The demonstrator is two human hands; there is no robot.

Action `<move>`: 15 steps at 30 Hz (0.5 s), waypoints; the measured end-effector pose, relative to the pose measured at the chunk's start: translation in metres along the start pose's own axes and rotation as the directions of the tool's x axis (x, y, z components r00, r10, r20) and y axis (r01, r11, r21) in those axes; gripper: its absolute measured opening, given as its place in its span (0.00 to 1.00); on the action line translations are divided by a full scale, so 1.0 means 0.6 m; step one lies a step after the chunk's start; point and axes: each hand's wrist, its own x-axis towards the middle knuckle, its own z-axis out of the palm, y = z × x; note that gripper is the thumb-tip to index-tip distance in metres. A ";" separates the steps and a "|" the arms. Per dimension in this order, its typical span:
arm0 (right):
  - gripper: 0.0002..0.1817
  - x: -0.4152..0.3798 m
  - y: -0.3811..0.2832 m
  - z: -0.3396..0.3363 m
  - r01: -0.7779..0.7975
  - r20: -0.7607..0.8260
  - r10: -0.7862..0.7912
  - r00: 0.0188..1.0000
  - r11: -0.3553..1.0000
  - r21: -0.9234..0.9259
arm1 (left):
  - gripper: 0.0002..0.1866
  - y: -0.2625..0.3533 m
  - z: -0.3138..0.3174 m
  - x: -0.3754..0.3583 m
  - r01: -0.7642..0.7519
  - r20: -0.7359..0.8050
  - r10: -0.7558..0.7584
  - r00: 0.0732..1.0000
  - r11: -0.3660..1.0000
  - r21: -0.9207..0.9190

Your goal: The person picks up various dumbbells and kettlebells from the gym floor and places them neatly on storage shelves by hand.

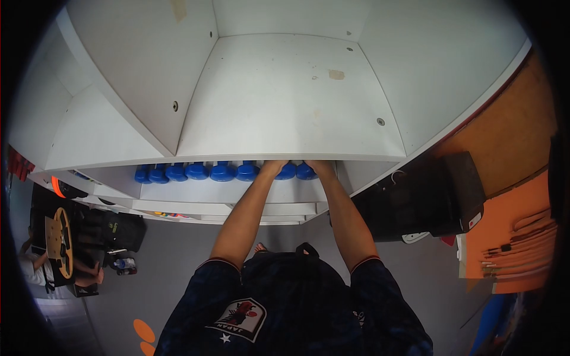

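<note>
Both arms stretch forward into a low shelf compartment that holds a row of blue dumbbells (222, 172). My left hand (274, 168) reaches in beside a blue dumbbell (287, 172) toward the right part of the row. Close by, my right hand (321, 168) is at the outer side of the rightmost dumbbell (305, 172). The upper shelf board's front edge hides the fingers of both hands, so I cannot tell whether they grip these dumbbells. Several more dumbbells stand side by side to the left, their rounded ends facing me.
Above the row is a white shelf board (285, 113) with screw heads and tape marks. A black case (409, 202) stands right of the cabinet, near hanging brown straps (516, 249). At far left, a seated person (35, 267) is beside a round wooden-rimmed object (63, 243) and a black bag (124, 230).
</note>
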 end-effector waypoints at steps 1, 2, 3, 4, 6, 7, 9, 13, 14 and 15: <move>0.27 -0.002 0.000 0.000 0.019 -0.019 -0.019 1.000 1.000 -0.012 | 0.33 0.007 -0.003 -0.006 0.037 0.014 -0.037 0.999 0.998 -0.051; 0.26 -0.004 -0.005 0.001 0.037 -0.039 -0.038 0.999 0.999 -0.025 | 0.33 0.013 -0.007 -0.011 0.077 0.031 -0.074 0.997 0.992 -0.100; 0.26 -0.006 -0.011 0.001 0.054 -0.061 -0.056 0.997 0.998 -0.040 | 0.33 0.004 -0.011 -0.008 0.036 0.032 -0.034 0.999 0.997 -0.063; 0.25 -0.013 -0.017 0.002 -0.070 -0.086 0.057 0.995 0.985 -0.157 | 0.33 -0.008 -0.015 -0.001 -0.006 0.036 0.007 0.999 1.000 -0.027; 0.23 -0.008 -0.121 -0.016 -0.323 -0.175 0.277 0.945 0.875 -0.361 | 0.32 -0.029 -0.020 0.007 -0.038 0.045 0.043 0.998 0.993 -0.116; 0.24 -0.012 -0.133 -0.015 -0.341 -0.143 0.310 0.940 0.863 -0.373 | 0.31 -0.038 -0.022 0.009 -0.024 0.047 0.036 0.998 0.971 -0.237; 0.25 -0.035 -0.150 -0.013 -0.389 -0.076 0.393 0.916 0.831 -0.398 | 0.29 -0.076 -0.040 0.015 -0.084 0.057 0.084 0.995 0.996 -0.008; 0.18 -0.090 -0.157 -0.016 -0.048 -0.129 -0.015 0.992 0.880 -0.473 | 0.26 -0.125 -0.077 0.039 -0.281 0.103 0.272 0.957 0.779 0.561; 0.18 -0.093 -0.154 -0.019 -0.090 -0.070 0.068 0.995 0.915 -0.394 | 0.26 -0.142 -0.085 0.052 -0.228 0.070 0.226 0.972 0.817 0.529; 0.19 -0.095 -0.157 -0.022 -0.093 -0.054 0.077 0.996 0.909 -0.407 | 0.26 -0.140 -0.082 0.054 -0.172 0.044 0.173 0.984 0.850 0.498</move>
